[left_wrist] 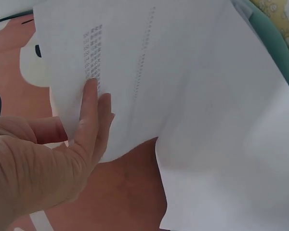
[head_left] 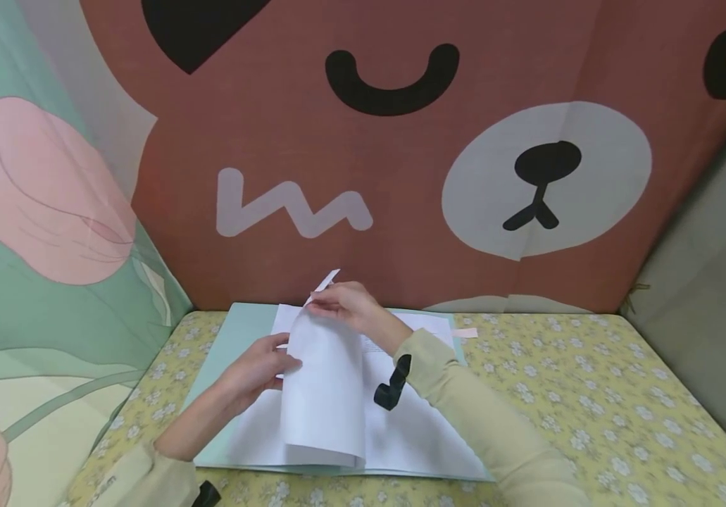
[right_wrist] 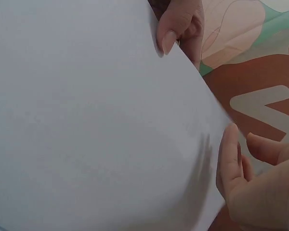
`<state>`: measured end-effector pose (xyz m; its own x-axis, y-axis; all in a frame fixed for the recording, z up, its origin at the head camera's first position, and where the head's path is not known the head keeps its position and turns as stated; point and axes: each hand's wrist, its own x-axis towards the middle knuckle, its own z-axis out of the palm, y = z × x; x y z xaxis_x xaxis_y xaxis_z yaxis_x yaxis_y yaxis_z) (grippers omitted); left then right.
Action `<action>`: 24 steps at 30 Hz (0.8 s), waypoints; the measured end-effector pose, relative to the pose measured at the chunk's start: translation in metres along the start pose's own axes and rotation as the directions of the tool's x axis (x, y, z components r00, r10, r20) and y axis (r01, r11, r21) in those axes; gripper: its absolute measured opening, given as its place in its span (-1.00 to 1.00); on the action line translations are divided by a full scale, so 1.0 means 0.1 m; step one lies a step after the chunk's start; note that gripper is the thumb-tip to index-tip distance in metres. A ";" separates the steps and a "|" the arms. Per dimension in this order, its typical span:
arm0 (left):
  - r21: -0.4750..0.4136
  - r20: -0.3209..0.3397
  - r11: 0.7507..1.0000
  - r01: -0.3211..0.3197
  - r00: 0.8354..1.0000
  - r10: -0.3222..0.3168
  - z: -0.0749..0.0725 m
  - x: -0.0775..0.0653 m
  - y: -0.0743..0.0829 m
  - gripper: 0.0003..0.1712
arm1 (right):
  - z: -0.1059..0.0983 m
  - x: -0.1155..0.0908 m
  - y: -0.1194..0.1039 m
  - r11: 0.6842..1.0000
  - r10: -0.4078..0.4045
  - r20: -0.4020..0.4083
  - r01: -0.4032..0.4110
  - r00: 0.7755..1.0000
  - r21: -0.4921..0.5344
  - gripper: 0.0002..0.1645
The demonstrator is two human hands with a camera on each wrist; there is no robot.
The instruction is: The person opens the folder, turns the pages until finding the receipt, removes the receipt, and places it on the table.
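A lifted sheet of paper (head_left: 324, 394) curves up over the middle of an opened pale green folder (head_left: 223, 394). My left hand (head_left: 264, 366) pinches the sheet's left edge, thumb on the blank face and fingers behind. Printed rows show on the other face of the sheet (left_wrist: 120, 62) in the left wrist view, where the left fingers (left_wrist: 90, 106) lie against it. Near the sheet's top is my right hand (head_left: 346, 304). In the right wrist view its straight fingers (right_wrist: 229, 154) touch the sheet's edge, and the thumb stands apart from them.
White pages (head_left: 413, 415) lie in the folder on both sides of the lifted sheet. A pale pink tab (head_left: 465, 332) sticks out at the folder's right. The table has a yellow flowered cloth (head_left: 565, 401), and a brown bear-print curtain (head_left: 401, 162) hangs behind it.
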<state>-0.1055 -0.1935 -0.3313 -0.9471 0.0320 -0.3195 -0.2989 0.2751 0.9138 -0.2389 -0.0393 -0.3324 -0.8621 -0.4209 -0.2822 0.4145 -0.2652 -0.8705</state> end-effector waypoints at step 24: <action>0.232 -0.039 0.970 0.064 0.998 -0.057 -0.44 0.31 -0.52 -0.22 | -0.87 -0.23 -0.12 0.943 -0.092 -0.058 0.068 0.994 -0.325 -0.59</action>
<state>-0.1247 -0.2491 -0.3783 -0.9324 -0.0216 -0.3607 -0.3239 0.4924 0.8079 -0.2490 0.0488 -0.3506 -0.9122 -0.3433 -0.2239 0.2375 0.0025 -0.9714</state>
